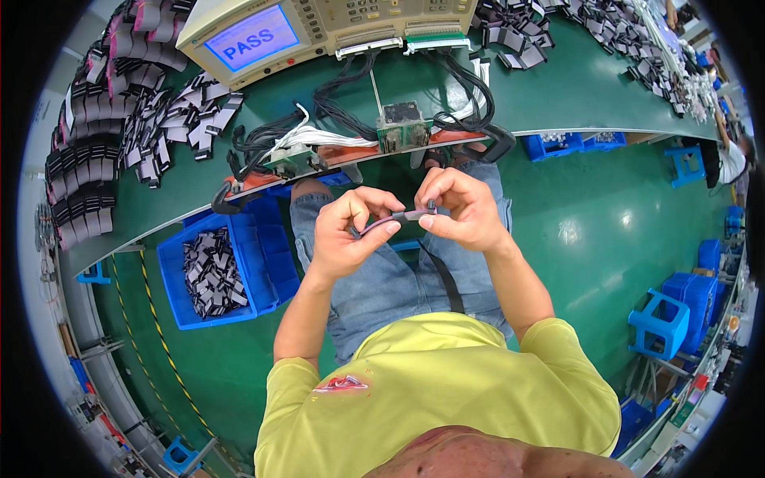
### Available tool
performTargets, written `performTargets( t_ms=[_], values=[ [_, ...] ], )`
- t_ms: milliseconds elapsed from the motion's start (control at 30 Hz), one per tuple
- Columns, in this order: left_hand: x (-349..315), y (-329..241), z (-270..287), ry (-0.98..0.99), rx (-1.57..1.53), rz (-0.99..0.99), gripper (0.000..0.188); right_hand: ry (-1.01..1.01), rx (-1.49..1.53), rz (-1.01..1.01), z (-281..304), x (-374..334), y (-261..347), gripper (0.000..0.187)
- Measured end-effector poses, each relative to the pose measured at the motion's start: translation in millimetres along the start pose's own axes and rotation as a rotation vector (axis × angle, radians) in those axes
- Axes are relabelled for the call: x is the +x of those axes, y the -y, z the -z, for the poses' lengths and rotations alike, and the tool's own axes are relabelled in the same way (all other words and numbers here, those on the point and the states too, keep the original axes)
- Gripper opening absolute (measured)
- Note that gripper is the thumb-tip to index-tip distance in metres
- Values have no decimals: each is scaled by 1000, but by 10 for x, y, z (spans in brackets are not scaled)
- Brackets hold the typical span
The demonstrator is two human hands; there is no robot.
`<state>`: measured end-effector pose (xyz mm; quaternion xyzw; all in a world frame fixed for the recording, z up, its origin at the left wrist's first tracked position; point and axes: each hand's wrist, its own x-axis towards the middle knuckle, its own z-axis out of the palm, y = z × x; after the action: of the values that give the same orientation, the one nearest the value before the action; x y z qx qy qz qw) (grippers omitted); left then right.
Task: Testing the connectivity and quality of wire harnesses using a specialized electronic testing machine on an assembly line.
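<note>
Head view: our only one, looking down at our lap and the bench edge.
Ribbon cable: short flat grey-pink strip (417, 214), up between our two hands, over the lap, off the bench; slightly bowed.
Left hand: ours (351, 227), thumb and fingers closed on the strip's left end, near a dark connector (355, 233).
Right hand: ours (462, 211), thumb and fingertips pinching the right end by another dark connector (432, 206).
Middle: a dark block (401, 216) sits on the strip by our left fingertips; too small for us to tell if it's a third connector.
Handling: we'd judge it light, the strip bendy, the connectors stiff. Smooth faces could slide a bit. Weak spot is probably where strip meets connector.
Hold: we'd take it by the connector bodies, not tug on the strip or crease it.
Bench: green top (574, 95); beige tester (327, 28) with lit blue screen, black leads (343, 97) running toward the green socket board (404, 135) at the front edge.
Stock: similar cables in rows (86, 171), a loose pile (179, 119), more in the blue bin (170, 279) at our left.
</note>
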<state>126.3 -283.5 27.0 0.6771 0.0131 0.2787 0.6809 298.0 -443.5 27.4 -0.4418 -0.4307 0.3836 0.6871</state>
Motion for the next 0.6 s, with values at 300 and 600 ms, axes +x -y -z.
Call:
performTargets(
  t_ms=[300, 600],
  values=[
    [191, -21, -50, -183, 218, -36, 44, -269, -619, 284, -104, 210, 141, 27],
    [368, 133, -30, -348, 344, -81, 30, -572, -863, 403, -157, 349, 47, 27]
  ],
)
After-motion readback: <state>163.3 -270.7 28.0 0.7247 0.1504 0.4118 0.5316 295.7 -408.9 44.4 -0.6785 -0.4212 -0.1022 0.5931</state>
